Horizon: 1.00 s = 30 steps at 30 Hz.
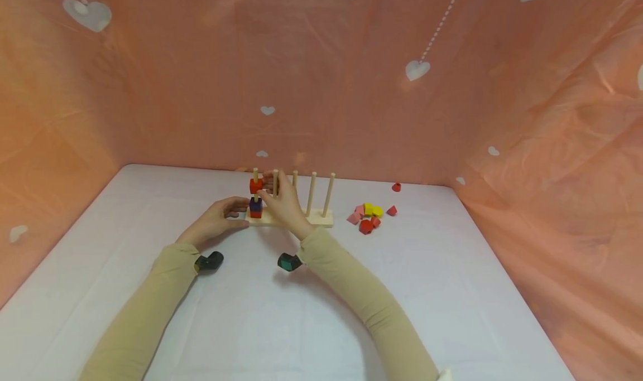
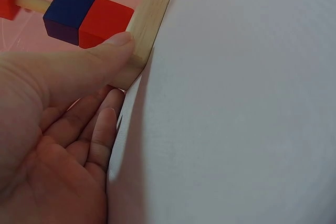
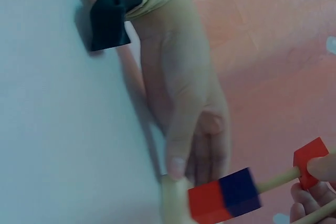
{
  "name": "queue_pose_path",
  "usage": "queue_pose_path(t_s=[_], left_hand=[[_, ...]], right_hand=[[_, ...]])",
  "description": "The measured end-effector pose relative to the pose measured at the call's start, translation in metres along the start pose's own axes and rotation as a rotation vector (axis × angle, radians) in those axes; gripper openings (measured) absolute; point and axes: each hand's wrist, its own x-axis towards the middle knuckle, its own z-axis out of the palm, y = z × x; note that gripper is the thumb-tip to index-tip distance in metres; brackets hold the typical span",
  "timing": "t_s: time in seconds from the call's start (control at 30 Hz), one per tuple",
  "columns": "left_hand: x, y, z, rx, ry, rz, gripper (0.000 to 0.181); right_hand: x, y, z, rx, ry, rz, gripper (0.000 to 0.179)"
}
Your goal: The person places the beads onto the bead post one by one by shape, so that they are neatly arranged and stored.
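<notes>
A wooden peg stand [image 1: 321,221] with several upright pegs stands at mid-table. On its leftmost peg a red block [image 2: 107,20] sits at the bottom, with a dark blue block [image 2: 68,17] on top of it. My right hand [image 1: 284,203] pinches another red block [image 1: 256,186], which is threaded on that same peg above the blue one, with a gap of bare peg between them. My left hand [image 1: 215,220] holds the left end of the stand's base, the thumb [image 2: 118,43] on its front and the other fingers curled behind.
Right of the stand lies a loose group of pieces: yellow pieces [image 1: 377,211], pink pieces [image 1: 354,217] and red pieces [image 1: 366,226]. One red piece [image 1: 396,187] lies farther back. A white cloth [image 1: 241,325] covers the table, and a pink curtain [image 1: 321,91] hangs behind.
</notes>
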Motion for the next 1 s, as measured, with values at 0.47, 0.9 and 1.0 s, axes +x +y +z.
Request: queue_pose_path(t_s=[0.47,0.9,1.0], left_hand=[[0.001,-0.002,0.001,0.04,0.019,0.036,0.062],[0.0,-0.001,0.001,0.028,0.017,0.056,0.062],[-0.001,0.0,0.001,0.017,0.014,0.048,0.062]], right_hand=[[-0.007,0.026,0.006,0.024,-0.04,0.057,0.029],[-0.015,0.032,0.001,0.021,-0.06,0.018,0.038],[-0.023,0.025,-0.006,0.06,-0.089,0.007,0.041]])
